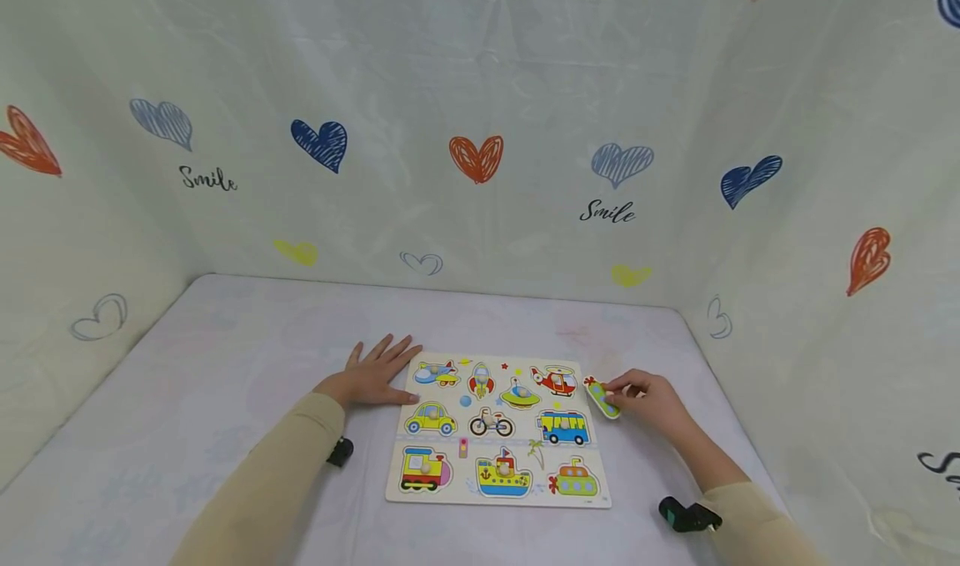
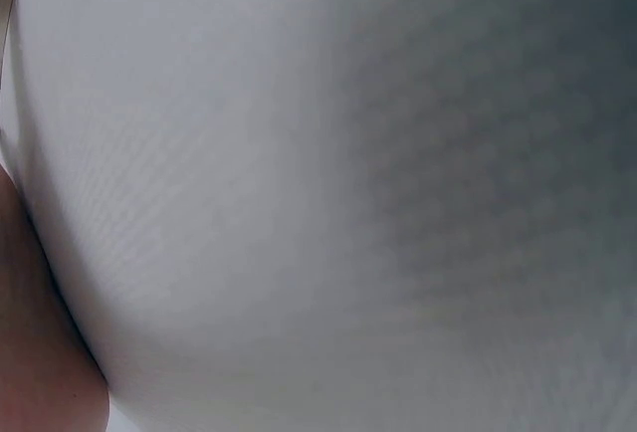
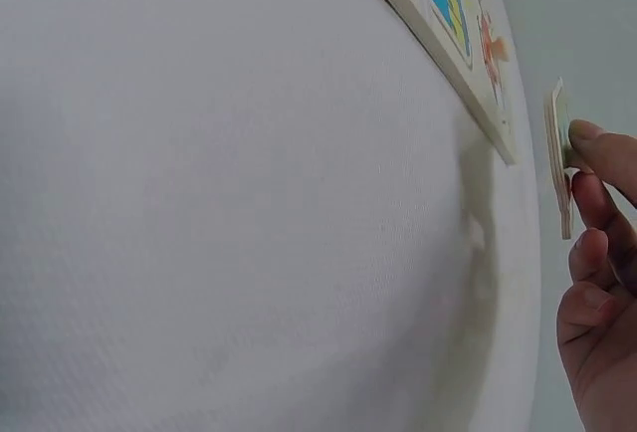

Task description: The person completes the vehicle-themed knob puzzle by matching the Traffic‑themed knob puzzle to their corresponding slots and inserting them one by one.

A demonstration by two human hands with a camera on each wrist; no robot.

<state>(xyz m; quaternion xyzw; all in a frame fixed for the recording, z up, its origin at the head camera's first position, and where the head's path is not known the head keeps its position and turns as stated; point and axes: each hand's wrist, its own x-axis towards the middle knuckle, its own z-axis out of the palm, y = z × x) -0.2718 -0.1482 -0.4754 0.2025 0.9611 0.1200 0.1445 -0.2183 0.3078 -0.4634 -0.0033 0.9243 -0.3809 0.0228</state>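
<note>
A wooden peg puzzle board (image 1: pixel 465 458) lies on the table, showing vehicles such as a bus (image 1: pixel 576 434), a boat (image 1: pixel 517 486) and a bicycle (image 1: pixel 480 428). My right hand (image 1: pixel 652 401) pinches a green submarine puzzle piece (image 1: pixel 599 399) by its knob, just off the board's right edge. In the right wrist view that piece (image 3: pixel 557 168) is seen edge-on, raised above the table. A matching submarine picture (image 1: pixel 574 484) shows at the board's lower right. Fingers spread, my left hand (image 1: pixel 372 374) rests at the board's upper left edge, thumb touching it.
A white cloth covers the table (image 1: pixel 247 358). Pale curtains with printed hearts (image 1: pixel 476 159) stand behind and on both sides. Dark wrist cameras (image 1: pixel 684 516) sit below the forearms. Mostly blurred pale surface fills the left wrist view.
</note>
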